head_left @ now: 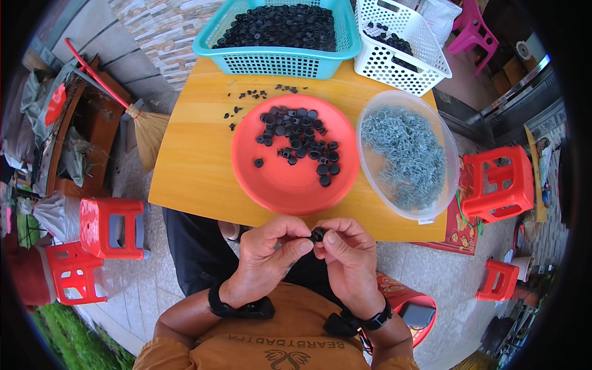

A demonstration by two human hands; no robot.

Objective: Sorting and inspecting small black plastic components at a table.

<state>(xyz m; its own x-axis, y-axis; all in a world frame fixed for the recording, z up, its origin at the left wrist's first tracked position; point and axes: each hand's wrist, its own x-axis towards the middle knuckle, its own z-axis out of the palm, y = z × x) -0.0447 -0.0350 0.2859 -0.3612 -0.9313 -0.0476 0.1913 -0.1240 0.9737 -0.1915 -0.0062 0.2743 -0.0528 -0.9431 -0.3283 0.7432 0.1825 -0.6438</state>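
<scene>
In front of my body, just off the table's near edge, both hands meet at a small round black plastic piece (317,234). My left hand (268,253) is closed, thumb and forefinger pinching the left side of it. On the other side, my right hand (349,259) grips it between thumb and curled fingers. Fingertips hide much of the piece. Beyond my hands lies a red plate (277,191) with many loose black plastic caps (301,132). To its right, a clear plastic tub (453,179) holds a heap of small silvery metal pieces (404,154), too fine to tell apart.
On the wooden table (191,154), tiny black bits (253,94) lie beyond the plate. A teal basket (277,65) and a white basket (401,74), both holding black parts, stand at the far edge. Red stools (499,185) and a straw broom (148,132) stand around the table.
</scene>
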